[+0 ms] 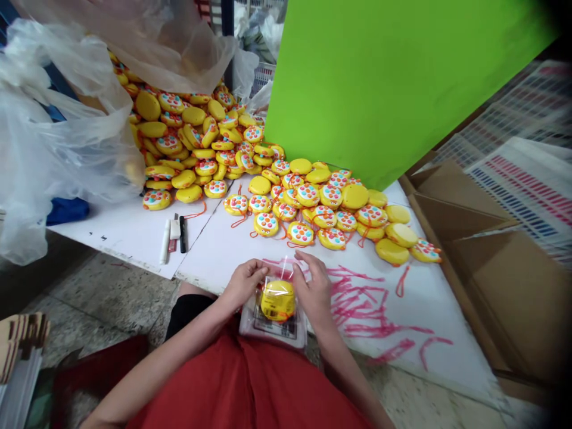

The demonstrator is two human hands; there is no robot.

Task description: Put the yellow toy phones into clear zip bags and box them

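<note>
Close to my body, a clear plastic bag (286,269) surrounds a yellow round toy (277,300), whose plain back with a printed label faces up. My left hand (245,282) pinches the bag's upper left edge between thumb and fingers. On the other side, my right hand (315,288) grips the bag's upper right edge, thumb against curved fingers. Beneath them lies a stack of flat clear bags (273,339) at the table's near edge. Beyond my hands, loose yellow toys (301,233) with coloured dots and orange cords are spread over the white table (210,250).
A large heap of the same toys (194,137) spills from a big clear sack (89,131) at the back left. Markers (165,241) lie left of my hands. A green panel (384,77) stands behind, and an open cardboard box (504,286) is at the right.
</note>
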